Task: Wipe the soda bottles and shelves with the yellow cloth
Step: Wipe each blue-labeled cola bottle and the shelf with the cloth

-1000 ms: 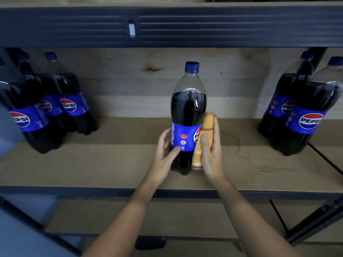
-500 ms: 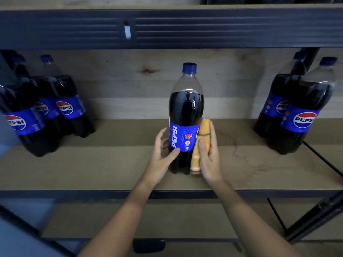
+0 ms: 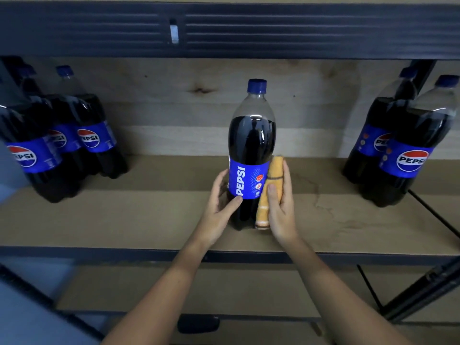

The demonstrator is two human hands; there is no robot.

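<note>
A: Where the shelf runs across the middle of the view, what stands on it?

B: One bottle stands upright near the front edge, about centre. It is dark with soda up to the shoulder, has a blue cap, and its blue label reads PEPSI running vertically.

A: And the hands?

B: The left hand is on the bottle's left side. The thumb lies across the front just under the label and the fingers curve round behind, so it grips the bottle low down.

A: The right?

B: The right hand holds the cloth, folded into a long yellow pad with dark stripes. The thumb lies on the pad's front, the fingers run up its far side, and the pad is pressed flat against the bottle's right side, from the label down almost to the base.

A: Is the cloth touching the shelf?

B: Its lower end sits very close to the board; I cannot tell whether they meet.

A: Anything else there?

B: A cluster of bottles at the left stands well apart from the middle one, toward the back. Another pair at the right stands by a dark upright post. A dark metal beam crosses overhead, and a lower board shows beneath the forearms.
</note>
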